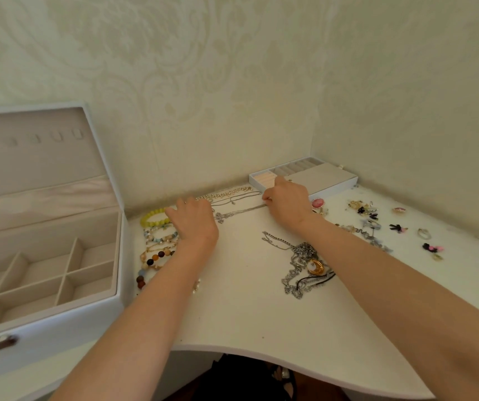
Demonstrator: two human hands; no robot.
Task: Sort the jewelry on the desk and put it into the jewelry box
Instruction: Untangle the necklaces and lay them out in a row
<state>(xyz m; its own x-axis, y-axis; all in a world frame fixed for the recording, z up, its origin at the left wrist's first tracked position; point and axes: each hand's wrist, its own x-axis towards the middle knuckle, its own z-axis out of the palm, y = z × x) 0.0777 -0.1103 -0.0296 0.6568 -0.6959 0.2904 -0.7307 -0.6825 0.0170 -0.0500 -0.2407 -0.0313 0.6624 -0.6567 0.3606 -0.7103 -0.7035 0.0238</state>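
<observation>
Lying just beside left hand [196, 219], cross necklace [241, 212], chain end in right hand [287, 202].

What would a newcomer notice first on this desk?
Probably the two hands at the back of the white desk: the right hand pinches one end of a silver chain that runs toward the left hand. Next come the big open jewelry box at the left, its visible compartments empty, and the tangle of silver chains near the desk's middle.
</observation>
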